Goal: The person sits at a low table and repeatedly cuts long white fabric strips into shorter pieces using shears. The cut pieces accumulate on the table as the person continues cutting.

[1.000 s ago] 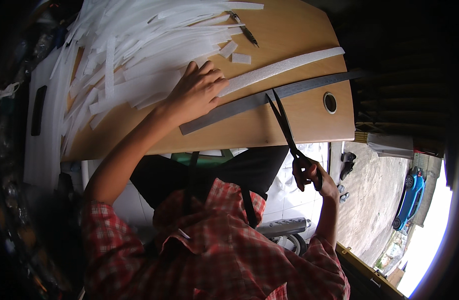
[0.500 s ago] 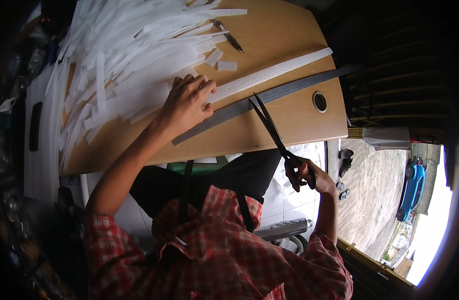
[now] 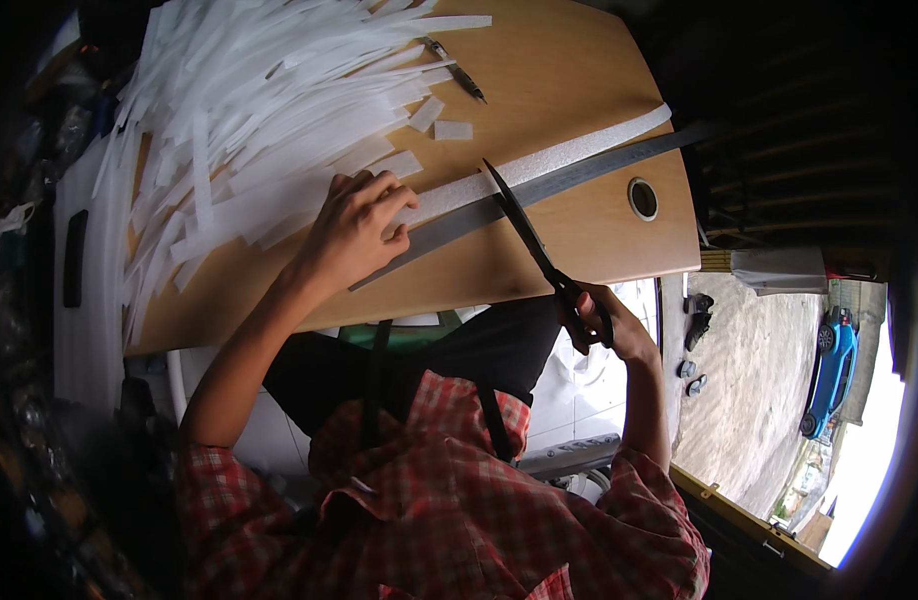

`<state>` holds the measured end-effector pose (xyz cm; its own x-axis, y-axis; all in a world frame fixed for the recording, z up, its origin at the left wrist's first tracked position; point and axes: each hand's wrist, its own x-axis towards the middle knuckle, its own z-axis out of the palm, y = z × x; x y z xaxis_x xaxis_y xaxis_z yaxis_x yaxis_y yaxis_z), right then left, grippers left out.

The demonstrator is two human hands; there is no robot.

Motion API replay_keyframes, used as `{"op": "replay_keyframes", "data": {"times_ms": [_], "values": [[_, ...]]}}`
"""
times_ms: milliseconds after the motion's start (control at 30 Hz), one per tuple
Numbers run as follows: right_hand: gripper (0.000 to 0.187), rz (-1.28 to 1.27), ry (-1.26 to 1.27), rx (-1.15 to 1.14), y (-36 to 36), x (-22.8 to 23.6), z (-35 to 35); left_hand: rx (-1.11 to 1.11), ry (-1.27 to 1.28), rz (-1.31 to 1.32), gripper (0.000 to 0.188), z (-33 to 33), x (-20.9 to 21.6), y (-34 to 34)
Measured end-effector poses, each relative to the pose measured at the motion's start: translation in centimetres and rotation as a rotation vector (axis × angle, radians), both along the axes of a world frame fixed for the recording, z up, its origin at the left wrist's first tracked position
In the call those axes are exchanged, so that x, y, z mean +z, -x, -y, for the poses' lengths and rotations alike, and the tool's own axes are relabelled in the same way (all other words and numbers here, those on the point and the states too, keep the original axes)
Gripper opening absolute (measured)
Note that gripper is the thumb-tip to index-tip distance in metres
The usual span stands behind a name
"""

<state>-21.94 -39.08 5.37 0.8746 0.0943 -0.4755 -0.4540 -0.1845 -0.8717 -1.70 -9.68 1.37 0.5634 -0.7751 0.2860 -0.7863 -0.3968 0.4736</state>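
Note:
A long white foam strip (image 3: 579, 147) slants across the wooden table, with a grey metal ruler (image 3: 579, 182) lying along its near side. At the strip's left end, my left hand (image 3: 356, 225) has its fingers bent and closed on it. Black scissors (image 3: 527, 232) are in my right hand (image 3: 609, 322), its fingers through the handles near the table's front edge. Their blades cross the ruler and reach over the foam strip, tips pointing away from me. Whether the strip lies between the blades is hard to see.
A big heap of white foam strips (image 3: 249, 130) covers the table's left part. A pen (image 3: 456, 70) and small foam pieces (image 3: 454, 130) lie beyond the strip. A round metal-rimmed hole (image 3: 642, 199) is at the right. Shoes (image 3: 697, 320) stand on the ground outside.
My right hand has brought the scissors left and forward, so the blades now reach over the strip. My left hand has shifted slightly left and nearer, the foam strip moving with it toward the ruler.

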Motion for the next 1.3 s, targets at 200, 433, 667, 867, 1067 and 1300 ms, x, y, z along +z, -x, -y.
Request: {"op": "replay_keyframes", "data": {"times_ms": [200,433,667,867,1067,1300], "values": [[0.066,0.026,0.021,0.052,-0.5,-0.5,0.3,-0.022,-0.004,0.015,0.027,-1.1,-0.3,0.1],[0.064,-0.002,0.019,-0.013,-0.3,-0.3,-0.3,-0.061,-0.007,-0.038,0.022,-2.2,-0.1,-0.5],[0.054,-0.014,0.050,-0.051,-0.1,-0.3,-0.4,-0.103,-0.041,-0.048,0.024,-3.1,0.0,-1.0],[0.051,-0.037,0.054,-0.086,0.2,-0.2,-0.8,-0.132,-0.145,-0.093,0.028,-3.3,1.0,-1.8],[0.050,-0.040,0.083,-0.093,0.6,0.0,-0.8,-0.132,-0.140,-0.103,0.028,-3.3,0.4,-1.8],[0.051,0.011,0.187,-0.095,0.8,-0.2,-1.1,-0.104,-0.124,-0.072,0.025,-2.5,1.0,-0.8]]}}
